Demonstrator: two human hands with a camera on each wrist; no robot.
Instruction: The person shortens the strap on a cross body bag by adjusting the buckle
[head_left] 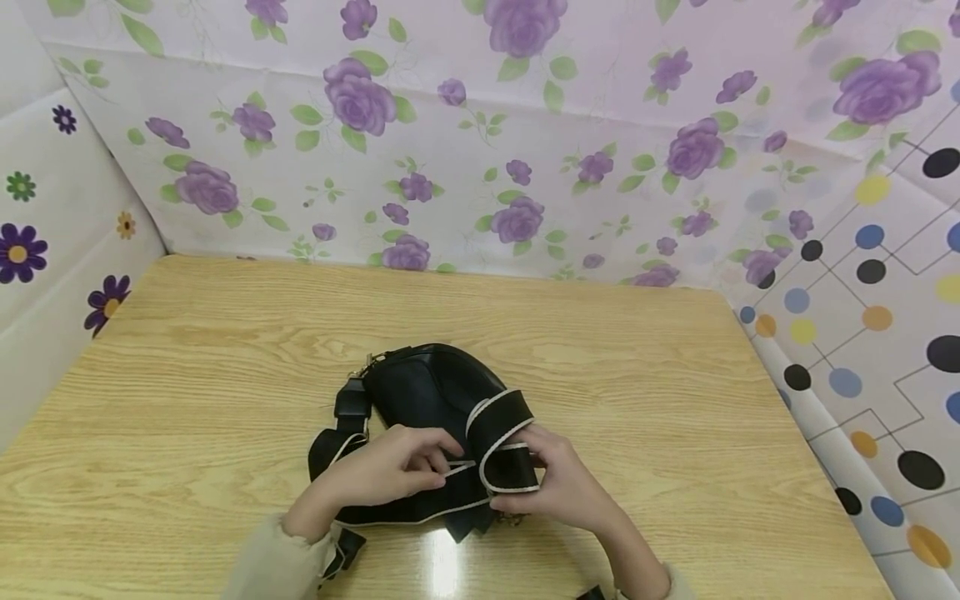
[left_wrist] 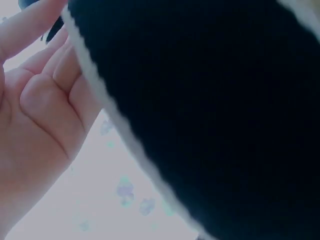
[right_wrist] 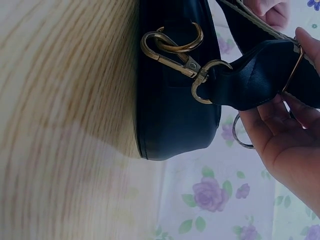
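Observation:
A black leather handbag (head_left: 420, 383) lies on the table, its wide black strap (head_left: 506, 417) with white edging looped up over its front. My right hand (head_left: 558, 487) grips the strap at the bag's right side. In the right wrist view, its thumb and fingers are round the strap by a gold metal loop (right_wrist: 294, 70), near the leather end tab (right_wrist: 250, 75). A gold clasp (right_wrist: 172, 57) joins that tab to the bag. My left hand (head_left: 382, 471) lies over the strap's lower run, thumb and forefinger apart, fingers loosely bent. Strap fabric (left_wrist: 200, 110) fills most of the left wrist view.
The bag rests on a wood-grain table (head_left: 225, 358). A flowered sheet (head_left: 450, 150) hangs behind it, with a dotted sheet (head_left: 870, 375) on the right. Small black pieces (head_left: 347, 550) show beside the left sleeve (head_left: 281, 562).

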